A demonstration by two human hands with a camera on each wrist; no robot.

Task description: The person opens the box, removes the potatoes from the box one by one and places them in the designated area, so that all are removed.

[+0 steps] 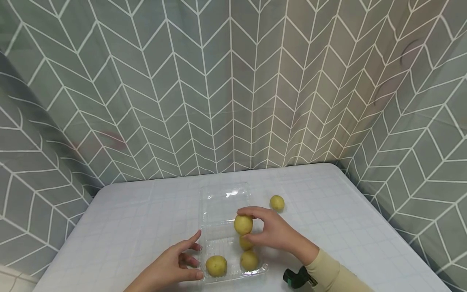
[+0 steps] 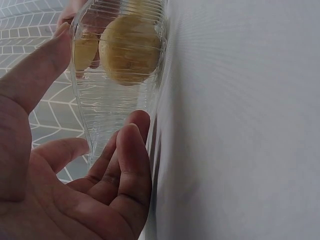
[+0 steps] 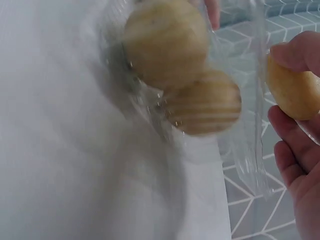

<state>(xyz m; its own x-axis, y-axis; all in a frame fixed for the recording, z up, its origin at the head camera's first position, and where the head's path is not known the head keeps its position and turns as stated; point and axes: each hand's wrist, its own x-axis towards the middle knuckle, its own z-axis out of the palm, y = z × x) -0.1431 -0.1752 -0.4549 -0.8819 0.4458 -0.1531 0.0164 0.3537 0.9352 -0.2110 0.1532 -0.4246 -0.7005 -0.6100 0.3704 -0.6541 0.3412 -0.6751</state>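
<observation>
A clear plastic clamshell box (image 1: 222, 245) lies with its lid (image 1: 224, 202) folded back, away from me. My right hand (image 1: 271, 229) pinches a yellow round fruit (image 1: 243, 224) between thumb and fingers over the box's right side. Below it, in the box, are a partly covered yellow fruit (image 1: 246, 243) and another fruit (image 1: 249, 260) at the front right. One more fruit (image 1: 217, 266) sits at the front left. My left hand (image 1: 171, 261) is at the box's left side; in the left wrist view a fingertip (image 2: 62, 30) touches the rim, with the other fingers loosely bent beside the wall.
A single yellow fruit (image 1: 277, 203) lies on the white-covered table (image 1: 146, 219), behind my right hand. Near my right sleeve is a black device (image 1: 296, 278). Grey patterned curtains (image 1: 233, 89) surround the table's back and sides.
</observation>
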